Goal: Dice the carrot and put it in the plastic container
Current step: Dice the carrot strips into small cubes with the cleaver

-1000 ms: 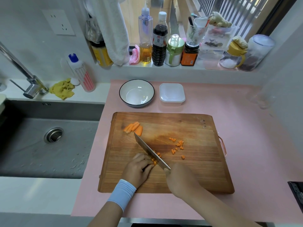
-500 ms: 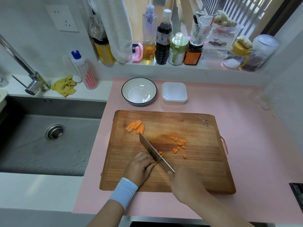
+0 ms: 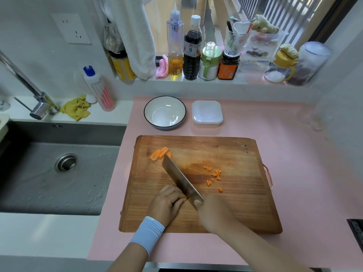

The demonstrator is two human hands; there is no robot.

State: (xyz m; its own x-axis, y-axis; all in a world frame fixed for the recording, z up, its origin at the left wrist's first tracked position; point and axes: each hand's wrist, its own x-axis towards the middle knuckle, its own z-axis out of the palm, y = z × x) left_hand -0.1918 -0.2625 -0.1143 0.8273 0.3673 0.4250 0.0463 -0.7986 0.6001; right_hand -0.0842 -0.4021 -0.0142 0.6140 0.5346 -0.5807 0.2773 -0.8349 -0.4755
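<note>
A wooden cutting board (image 3: 235, 209) lies on the pink counter. My right hand (image 3: 213, 212) grips the handle of a cleaver (image 3: 179, 178), whose blade slants across the board toward the far left. My left hand (image 3: 167, 203) has its fingers curled down on a small piece of carrot (image 3: 185, 198) pressed against the blade; only an orange sliver of it shows. Several carrot sticks (image 3: 159, 154) lie at the board's far left. Small carrot dice (image 3: 214, 176) are scattered right of the blade. The empty clear plastic container (image 3: 207, 113) sits beyond the board.
A white bowl with a dark rim (image 3: 165, 112) stands left of the container. The steel sink (image 3: 55, 169) and tap (image 3: 37, 103) are to the left. Bottles and jars (image 3: 192, 50) line the window sill behind. A yellow cloth (image 3: 76, 107) lies by the tap.
The cleaver has kept chopping at the carrot piece under my left hand, and the blade now hides the dice beside it. My view has shifted slightly.
</note>
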